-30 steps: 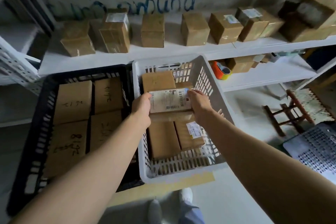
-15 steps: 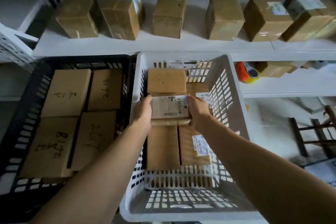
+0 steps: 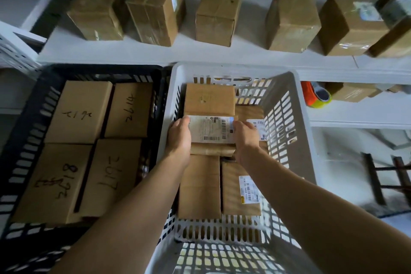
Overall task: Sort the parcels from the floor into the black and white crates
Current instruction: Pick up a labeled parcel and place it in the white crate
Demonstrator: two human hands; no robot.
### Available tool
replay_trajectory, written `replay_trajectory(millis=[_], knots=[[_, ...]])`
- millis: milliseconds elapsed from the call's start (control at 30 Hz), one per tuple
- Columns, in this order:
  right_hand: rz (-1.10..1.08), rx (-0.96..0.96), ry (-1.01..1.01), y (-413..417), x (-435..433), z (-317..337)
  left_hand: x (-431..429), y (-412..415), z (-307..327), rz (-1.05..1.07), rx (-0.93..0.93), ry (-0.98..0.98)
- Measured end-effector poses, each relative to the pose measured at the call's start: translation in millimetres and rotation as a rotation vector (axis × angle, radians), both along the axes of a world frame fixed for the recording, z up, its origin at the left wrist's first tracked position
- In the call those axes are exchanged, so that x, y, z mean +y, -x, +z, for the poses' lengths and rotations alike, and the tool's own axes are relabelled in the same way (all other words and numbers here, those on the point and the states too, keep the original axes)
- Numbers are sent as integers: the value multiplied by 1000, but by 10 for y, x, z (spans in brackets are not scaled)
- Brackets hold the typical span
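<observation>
Sorting is judged to be well advanced. Four parcels with handwritten numbers (image 3: 77, 113) are laid flat in the black crate (image 3: 26, 135), filling most of its visible floor. In the white crate (image 3: 287, 100), just beside it on the right, several parcels are already lodged: one plain box (image 3: 209, 98) at the far end, two long boxes (image 3: 200, 187) at the near end, and at least one more partly hidden against the right wall. How many parcels are left on the floor cannot be told, since the floor with its pile is not shown; only a sliver of floor is seen at the lower right. A row of boxes on the shelf (image 3: 218, 15) above the crates is seen, but whether these belong to the task cannot be judged.

The labelled parcel (image 3: 211, 129) is held over the middle of the white crate, label upward, above the gap between the far box and the near boxes. It is grasped from both short sides: the left hand (image 3: 179, 133) is closed against its left edge, and the right hand (image 3: 245, 135) against its right edge, with fingers curled down over the sides. Neither grip is released. Whether the parcel's underside already rests on the boxes below cannot be told. The placing of this parcel is judged as the step in hand, not yet finished.
</observation>
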State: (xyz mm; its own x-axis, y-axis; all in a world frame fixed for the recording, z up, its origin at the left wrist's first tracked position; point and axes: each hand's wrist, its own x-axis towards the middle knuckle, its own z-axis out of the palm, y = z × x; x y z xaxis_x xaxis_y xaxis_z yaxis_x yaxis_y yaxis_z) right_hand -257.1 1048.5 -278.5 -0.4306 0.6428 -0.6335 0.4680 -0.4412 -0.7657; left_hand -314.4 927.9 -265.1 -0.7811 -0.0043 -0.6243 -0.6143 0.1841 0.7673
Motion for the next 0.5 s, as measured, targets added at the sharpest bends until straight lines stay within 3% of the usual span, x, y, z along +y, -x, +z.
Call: replay_trajectory(millis=[500], knots=[[56,-9,-6,11,45,108,3,-25,163,-50,13,2]])
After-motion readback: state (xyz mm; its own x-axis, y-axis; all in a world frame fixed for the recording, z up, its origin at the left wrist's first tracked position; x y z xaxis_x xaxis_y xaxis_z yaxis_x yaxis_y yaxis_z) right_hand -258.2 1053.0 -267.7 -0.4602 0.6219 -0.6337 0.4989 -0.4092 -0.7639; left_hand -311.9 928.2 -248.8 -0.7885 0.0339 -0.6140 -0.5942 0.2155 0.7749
